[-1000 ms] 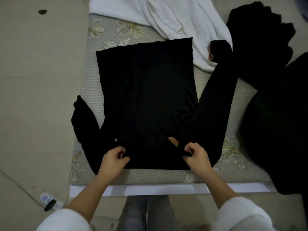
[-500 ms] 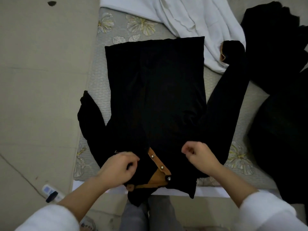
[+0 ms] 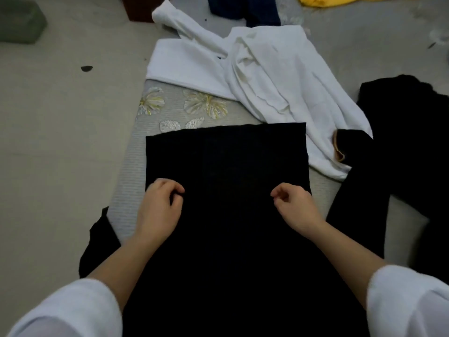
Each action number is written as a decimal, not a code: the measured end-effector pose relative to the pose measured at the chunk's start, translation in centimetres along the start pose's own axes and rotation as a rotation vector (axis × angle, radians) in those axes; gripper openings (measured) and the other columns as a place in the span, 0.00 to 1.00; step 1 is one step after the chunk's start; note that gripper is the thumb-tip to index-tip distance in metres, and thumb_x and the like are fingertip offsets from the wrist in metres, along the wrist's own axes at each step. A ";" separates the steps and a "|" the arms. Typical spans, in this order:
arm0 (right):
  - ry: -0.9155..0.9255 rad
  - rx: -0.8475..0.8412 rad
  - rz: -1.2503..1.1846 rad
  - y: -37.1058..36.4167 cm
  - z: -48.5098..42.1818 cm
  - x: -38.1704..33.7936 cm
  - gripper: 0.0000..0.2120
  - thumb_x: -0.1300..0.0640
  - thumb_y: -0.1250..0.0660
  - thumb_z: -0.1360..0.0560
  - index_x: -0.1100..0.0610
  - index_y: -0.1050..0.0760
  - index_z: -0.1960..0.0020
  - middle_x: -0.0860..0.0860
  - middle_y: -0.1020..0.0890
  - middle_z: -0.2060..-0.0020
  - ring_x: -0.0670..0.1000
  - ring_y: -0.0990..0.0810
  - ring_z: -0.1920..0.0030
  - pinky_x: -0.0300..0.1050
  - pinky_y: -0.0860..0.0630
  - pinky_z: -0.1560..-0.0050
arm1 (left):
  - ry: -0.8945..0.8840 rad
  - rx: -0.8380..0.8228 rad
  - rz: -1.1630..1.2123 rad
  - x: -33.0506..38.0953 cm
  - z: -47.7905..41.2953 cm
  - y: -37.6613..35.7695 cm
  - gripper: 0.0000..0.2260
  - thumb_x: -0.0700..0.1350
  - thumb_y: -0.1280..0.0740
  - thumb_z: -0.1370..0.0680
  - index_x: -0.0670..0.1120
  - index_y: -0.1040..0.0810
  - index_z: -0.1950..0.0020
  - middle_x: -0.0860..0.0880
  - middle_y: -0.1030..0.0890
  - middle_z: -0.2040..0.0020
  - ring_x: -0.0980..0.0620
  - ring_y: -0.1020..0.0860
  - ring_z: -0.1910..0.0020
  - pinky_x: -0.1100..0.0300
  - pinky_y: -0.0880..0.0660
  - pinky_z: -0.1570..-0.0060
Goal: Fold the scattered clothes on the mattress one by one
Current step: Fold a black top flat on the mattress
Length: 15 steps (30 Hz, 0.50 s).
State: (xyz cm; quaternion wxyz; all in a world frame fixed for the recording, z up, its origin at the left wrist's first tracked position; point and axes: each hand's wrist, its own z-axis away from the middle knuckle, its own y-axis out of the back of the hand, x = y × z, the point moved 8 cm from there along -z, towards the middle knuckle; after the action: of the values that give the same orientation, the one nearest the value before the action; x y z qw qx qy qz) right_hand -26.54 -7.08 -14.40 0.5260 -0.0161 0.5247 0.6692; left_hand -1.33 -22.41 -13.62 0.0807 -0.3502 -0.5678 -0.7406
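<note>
progress: early, as far as this view shows. no finished folded item is visible anywhere on the mattress (image 3: 136, 171).

black top (image 3: 226, 190) lies flat in the middle of the mattress, far hem straight, body running near toward the person and out of the bottom of the view. its right sleeve (image 3: 359, 190) is spread out to the right, cuff (image 3: 345, 147) with a tan lining resting on the white garment (image 3: 279, 81). its left sleeve (image 3: 99, 244) hangs off the left edge of the mattress. neither sleeve is folded in, so i'd judge this piece barely started.

left hand (image 3: 158, 210) sits on the left side of the black top, fingers curled in and pinching the fabric. right hand (image 3: 296, 207) is on the right side, fingers curled shut; looks like a pinch on the cloth too, but black on black makes the actual grip hard to confirm.

left to do, by my read:
- fold both sleeves in, then fold the body of the black top
- white garment, crumpled at the far side, untouched
- dark pile (image 3: 413, 142) at right, unfolded; can't tell how many items are in it
- navy piece (image 3: 245, 8) and yellow piece (image 3: 352, 0) at the far edge, only partly in view

estimate: 0 items done, at least 3 more after this one.
</note>
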 end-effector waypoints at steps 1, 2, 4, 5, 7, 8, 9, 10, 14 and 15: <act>0.024 0.006 0.008 0.2 -1.7 -0.6 0.07 0.62 0.37 0.24 0.52 0.24 0.52 0.49 0.19 0.62 0.47 0.22 0.63 0.38 0.27 0.63 | -0.015 0.056 -0.046 -0.4 -1.9 0.0 0.07 0.37 0.36 0.24 0.44 0.21 0.50 0.48 0.23 0.46 0.49 0.28 0.46 0.58 0.31 0.46; 0.047 0.012 0.015 0.2 -3.1 -1.2 0.06 0.61 0.37 0.24 0.52 0.24 0.51 0.48 0.20 0.62 0.46 0.23 0.63 0.39 0.28 0.63 | -0.039 0.106 -0.093 -0.7 -3.5 0.2 0.08 0.37 0.35 0.24 0.43 0.20 0.47 0.46 0.23 0.43 0.46 0.29 0.43 0.55 0.32 0.43; 0.103 0.032 0.034 0.1 -5.9 -2.9 0.06 0.59 0.37 0.24 0.53 0.24 0.48 0.46 0.21 0.61 0.47 0.23 0.62 0.41 0.29 0.60 | -0.111 0.169 -0.174 -0.7 -6.5 0.3 0.10 0.37 0.35 0.24 0.43 0.21 0.43 0.45 0.23 0.38 0.43 0.30 0.38 0.49 0.33 0.40; 0.132 0.042 0.045 -0.2 -7.1 -3.9 0.08 0.57 0.37 0.24 0.53 0.24 0.46 0.46 0.22 0.60 0.48 0.23 0.60 0.42 0.28 0.57 | -0.146 0.161 -0.210 -0.6 -7.7 0.1 0.12 0.38 0.35 0.23 0.43 0.22 0.41 0.46 0.24 0.35 0.42 0.31 0.36 0.47 0.33 0.39; 0.203 0.056 0.083 -1.0 -9.3 -6.2 0.14 0.57 0.37 0.24 0.52 0.26 0.39 0.47 0.22 0.58 0.50 0.23 0.55 0.45 0.27 0.51 | -0.200 0.059 -0.293 -0.7 -9.5 -1.1 0.16 0.41 0.36 0.23 0.46 0.25 0.35 0.48 0.27 0.31 0.44 0.35 0.30 0.46 0.36 0.34; 0.240 0.059 0.099 -1.4 -10.2 -7.4 0.18 0.57 0.38 0.25 0.51 0.29 0.35 0.48 0.22 0.57 0.50 0.23 0.54 0.46 0.26 0.50 | -0.218 0.000 -0.340 -0.9 -10.0 -1.7 0.18 0.43 0.37 0.23 0.47 0.27 0.32 0.50 0.29 0.29 0.47 0.38 0.28 0.46 0.40 0.32; 0.264 0.056 0.107 -1.9 -11.0 -8.4 0.23 0.59 0.38 0.26 0.49 0.33 0.31 0.49 0.22 0.57 0.51 0.23 0.53 0.47 0.26 0.49 | -0.226 -0.046 -0.388 -1.1 -10.4 -2.2 0.20 0.45 0.39 0.24 0.49 0.29 0.31 0.51 0.30 0.29 0.49 0.39 0.27 0.46 0.44 0.30; 0.271 0.045 0.121 -2.2 -11.9 -9.2 0.27 0.60 0.39 0.26 0.47 0.37 0.29 0.51 0.21 0.55 0.53 0.23 0.52 0.49 0.26 0.47 | -0.237 -0.064 -0.435 -1.3 -10.6 -2.5 0.22 0.47 0.41 0.25 0.49 0.29 0.31 0.51 0.29 0.30 0.50 0.37 0.28 0.45 0.48 0.30; 0.203 0.034 0.307 -3.0 -14.2 -9.7 0.26 0.58 0.40 0.25 0.50 0.37 0.28 0.57 0.20 0.45 0.58 0.23 0.42 0.50 0.26 0.44 | -0.311 0.031 -0.581 -1.4 -11.1 -1.8 0.21 0.53 0.45 0.29 0.48 0.22 0.42 0.51 0.22 0.53 0.47 0.23 0.48 0.44 0.47 0.36; 0.208 0.052 0.372 -2.9 -14.3 -9.6 0.22 0.56 0.41 0.24 0.52 0.34 0.30 0.57 0.21 0.44 0.59 0.23 0.43 0.50 0.26 0.46 | -0.307 0.033 -0.592 -1.6 -11.2 -1.5 0.21 0.54 0.46 0.29 0.49 0.22 0.45 0.52 0.22 0.56 0.47 0.23 0.51 0.45 0.47 0.38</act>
State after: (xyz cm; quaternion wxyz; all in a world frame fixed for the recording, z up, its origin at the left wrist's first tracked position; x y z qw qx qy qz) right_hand -27.68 -24.26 -17.29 0.3364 0.0255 0.5872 0.7358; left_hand -5.74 -32.39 -17.02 -0.2187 -0.2764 -0.6623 -0.6611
